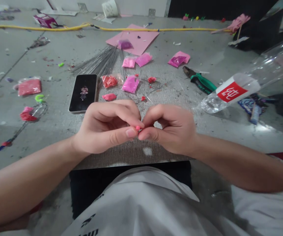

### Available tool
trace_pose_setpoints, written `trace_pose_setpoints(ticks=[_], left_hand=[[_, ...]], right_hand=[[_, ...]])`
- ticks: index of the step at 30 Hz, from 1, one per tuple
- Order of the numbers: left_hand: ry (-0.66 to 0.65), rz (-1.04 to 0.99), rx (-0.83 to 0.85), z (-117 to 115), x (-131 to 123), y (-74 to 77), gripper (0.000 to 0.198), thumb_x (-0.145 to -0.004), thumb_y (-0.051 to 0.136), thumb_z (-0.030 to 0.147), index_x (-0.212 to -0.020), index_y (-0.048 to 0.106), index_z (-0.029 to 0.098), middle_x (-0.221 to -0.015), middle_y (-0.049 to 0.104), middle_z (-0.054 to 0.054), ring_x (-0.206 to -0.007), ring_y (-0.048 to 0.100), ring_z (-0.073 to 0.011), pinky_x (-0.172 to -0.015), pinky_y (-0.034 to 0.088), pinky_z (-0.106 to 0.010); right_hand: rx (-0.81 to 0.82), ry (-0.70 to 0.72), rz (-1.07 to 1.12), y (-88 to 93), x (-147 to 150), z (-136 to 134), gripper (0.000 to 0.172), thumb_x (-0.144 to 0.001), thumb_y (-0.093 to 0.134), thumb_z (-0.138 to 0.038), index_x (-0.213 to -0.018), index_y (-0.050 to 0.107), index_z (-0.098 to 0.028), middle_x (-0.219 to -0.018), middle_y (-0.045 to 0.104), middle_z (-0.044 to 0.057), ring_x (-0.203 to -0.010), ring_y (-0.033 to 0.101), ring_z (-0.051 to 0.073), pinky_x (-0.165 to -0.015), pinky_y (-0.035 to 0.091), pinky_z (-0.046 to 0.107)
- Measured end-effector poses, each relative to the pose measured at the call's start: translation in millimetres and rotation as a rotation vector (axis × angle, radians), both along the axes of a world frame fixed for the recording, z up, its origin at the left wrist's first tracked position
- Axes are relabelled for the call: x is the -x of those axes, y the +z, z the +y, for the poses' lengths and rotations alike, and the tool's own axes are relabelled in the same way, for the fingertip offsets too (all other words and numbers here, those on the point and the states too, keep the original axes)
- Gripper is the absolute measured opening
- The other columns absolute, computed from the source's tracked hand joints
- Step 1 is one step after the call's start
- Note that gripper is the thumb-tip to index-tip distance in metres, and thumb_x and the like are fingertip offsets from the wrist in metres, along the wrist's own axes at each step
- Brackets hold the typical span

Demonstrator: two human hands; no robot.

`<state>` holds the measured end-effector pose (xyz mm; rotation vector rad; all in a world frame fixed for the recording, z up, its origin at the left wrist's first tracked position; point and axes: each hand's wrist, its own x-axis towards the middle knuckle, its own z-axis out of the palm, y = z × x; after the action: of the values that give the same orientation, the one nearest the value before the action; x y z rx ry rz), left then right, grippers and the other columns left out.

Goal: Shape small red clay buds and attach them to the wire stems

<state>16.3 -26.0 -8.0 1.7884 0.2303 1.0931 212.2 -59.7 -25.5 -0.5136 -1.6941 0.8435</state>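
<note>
My left hand (109, 126) and my right hand (171, 129) meet over the near edge of a grey mat (131, 154), both curled with thumbs and forefingers pinched together. Between the fingertips sits a tiny red bead-like piece (138, 127), held by both hands. Just beyond the hands lie small red pieces on thin wires (142, 98) and a red flower-shaped piece (152, 79).
A black phone (84, 92) lies behind the left hand. Small bags of pink (131, 84) and red (109, 81) beads, a bundle of thin wires (99, 62), green-handled pliers (200, 82), a clear plastic bottle (244, 85), pink paper (134, 39) and a yellow cord (45, 28) lie around.
</note>
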Motion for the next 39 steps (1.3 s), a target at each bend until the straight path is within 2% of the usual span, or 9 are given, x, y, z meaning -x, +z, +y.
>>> trace_pose_setpoints(ticks=[6,11,14,19,26,29,34,36,39], left_hand=[[0.160,0.060,-0.235,22.4,7.3,-1.0,0.004,-0.085,0.082,0.021,-0.089,0.080,0.021,-0.074,0.072,-0.005,-0.064,0.066,-0.0149,-0.056,0.053,-0.026],[0.002,0.499,-0.560,44.9,17.1,-1.3,0.010,-0.093,0.072,0.019,-0.099,0.080,0.020,-0.085,0.076,-0.007,-0.074,0.070,-0.0152,-0.067,0.054,-0.025],[-0.132,0.740,-0.580,45.7,18.2,-8.4,0.017,-0.099,0.063,0.022,-0.102,0.080,0.022,-0.090,0.076,-0.007,-0.079,0.072,-0.0164,-0.071,0.054,-0.025],[-0.152,0.866,-0.588,42.9,18.7,-18.0,0.022,-0.103,0.058,0.027,-0.106,0.079,0.023,-0.095,0.075,-0.006,-0.083,0.071,-0.0170,-0.074,0.053,-0.025],[-0.156,0.928,-0.551,43.4,25.1,-6.0,0.025,-0.102,0.056,0.023,-0.114,0.077,0.023,-0.103,0.075,-0.007,-0.088,0.071,-0.0178,-0.077,0.052,-0.026],[-0.031,0.886,-0.605,54.0,28.7,-9.0,0.022,-0.099,0.057,0.021,-0.110,0.077,0.023,-0.097,0.075,-0.006,-0.083,0.070,-0.0185,-0.074,0.051,-0.029],[0.380,0.631,-0.796,98.7,51.2,-35.1,0.020,-0.091,0.072,0.035,-0.107,0.076,0.025,-0.080,0.065,0.001,-0.070,0.053,-0.0142,-0.060,0.039,-0.028],[0.555,0.658,-0.835,109.9,62.4,-43.8,0.030,-0.086,0.078,0.042,-0.108,0.075,0.023,-0.082,0.058,0.001,-0.069,0.045,-0.0130,-0.064,0.037,-0.028],[0.596,0.685,-0.849,111.1,71.6,-47.6,0.024,-0.082,0.080,0.044,-0.082,0.070,0.022,-0.070,0.045,0.002,-0.062,0.034,-0.0139,-0.059,0.029,-0.031]], right_hand=[[0.057,-0.150,-0.018,1.1,-3.3,4.3,0.030,-0.095,0.074,-0.046,-0.080,0.066,-0.021,-0.063,0.061,-0.005,-0.054,0.052,0.008,-0.053,0.045,0.024],[0.104,-0.210,0.066,-1.4,-7.0,18.0,0.037,-0.101,0.065,-0.047,-0.074,0.061,-0.022,-0.057,0.053,-0.005,-0.050,0.050,0.008,-0.049,0.042,0.025],[0.145,-0.201,0.057,-5.3,-8.2,24.8,0.040,-0.101,0.063,-0.050,-0.073,0.059,-0.022,-0.056,0.051,-0.006,-0.049,0.049,0.008,-0.048,0.041,0.025],[0.166,-0.176,0.022,-11.1,-9.9,28.2,0.038,-0.100,0.065,-0.050,-0.076,0.061,-0.021,-0.056,0.051,-0.006,-0.050,0.049,0.008,-0.049,0.041,0.024],[0.168,-0.205,0.025,-11.1,-10.4,27.9,0.035,-0.101,0.065,-0.048,-0.081,0.065,-0.020,-0.060,0.055,-0.005,-0.053,0.054,0.008,-0.051,0.045,0.022],[0.179,-0.218,0.012,-12.0,-10.0,28.1,0.033,-0.102,0.062,-0.047,-0.085,0.067,-0.020,-0.063,0.058,-0.005,-0.055,0.056,0.007,-0.052,0.047,0.021],[0.245,-0.202,-0.002,-17.3,-9.1,30.5,0.022,-0.100,0.068,-0.040,-0.106,0.071,-0.019,-0.085,0.076,0.000,-0.067,0.070,0.008,-0.056,0.054,0.020],[0.283,-0.189,0.000,-18.0,-9.6,30.9,0.023,-0.097,0.072,-0.040,-0.101,0.072,-0.018,-0.080,0.076,0.000,-0.063,0.069,0.008,-0.055,0.054,0.020],[0.317,-0.171,0.000,-17.8,-11.5,31.2,0.029,-0.097,0.071,-0.042,-0.083,0.067,-0.018,-0.064,0.067,-0.004,-0.052,0.061,0.007,-0.049,0.050,0.019]])
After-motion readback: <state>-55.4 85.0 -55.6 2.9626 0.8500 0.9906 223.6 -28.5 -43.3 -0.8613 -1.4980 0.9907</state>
